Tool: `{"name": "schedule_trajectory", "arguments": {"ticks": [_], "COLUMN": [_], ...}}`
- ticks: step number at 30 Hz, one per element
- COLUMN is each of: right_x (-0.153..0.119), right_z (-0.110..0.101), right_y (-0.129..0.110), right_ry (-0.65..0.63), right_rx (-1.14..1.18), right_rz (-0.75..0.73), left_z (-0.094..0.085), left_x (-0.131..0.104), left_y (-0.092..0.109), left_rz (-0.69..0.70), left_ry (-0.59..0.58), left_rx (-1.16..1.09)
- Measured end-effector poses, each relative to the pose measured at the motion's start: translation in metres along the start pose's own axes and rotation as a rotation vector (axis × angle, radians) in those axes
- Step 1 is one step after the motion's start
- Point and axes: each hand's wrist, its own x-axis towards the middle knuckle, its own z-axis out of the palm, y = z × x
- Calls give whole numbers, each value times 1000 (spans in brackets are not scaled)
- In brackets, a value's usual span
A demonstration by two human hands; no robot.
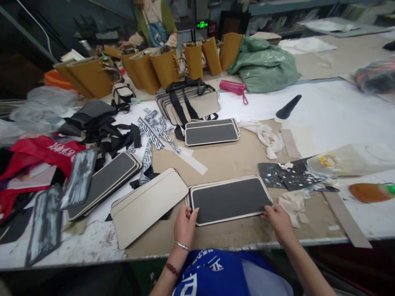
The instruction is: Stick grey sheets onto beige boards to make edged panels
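A dark grey rectangular panel [230,200] with a pale cream border and rounded corners lies in front of me, on top of similar panels. My left hand [185,224] pinches its lower left corner between thumb and fingers. At the lower right corner, my right hand [278,222] grips the edge, its fingertips partly tucked under. Close to my left hand lies a slanted pile of plain beige panels [151,205]. Farther left rests a stack of dark panels [106,183] with cream edges.
Beyond stand a strapped bundle of panels [203,102] and two dark panels [212,133]. Patterned strips [151,131] lie left. At right are a glue-spotted black sheet [274,174], an amber bottle [367,192] and a flat strip [348,220]. A person [157,24] works behind mustard bags [163,68].
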Motion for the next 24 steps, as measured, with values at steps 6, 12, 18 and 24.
{"name": "schedule_trajectory", "arguments": {"ticks": [6,12,18,24], "right_x": [1,-1,0,2], "right_z": [-1,0,0,-1], "right_y": [0,-3,-1,0], "right_ry": [-15,-16,-17,-13], "right_rx": [-35,-26,-41,-57], "right_rz": [47,43,35,52], "left_z": [1,-1,0,3], "left_x": [4,7,10,15], "left_y": [5,3,3,3], "left_rz": [-24,13,12,24], "left_ry": [15,43,55,29], "left_rx": [-160,-138,-193,-114]}}
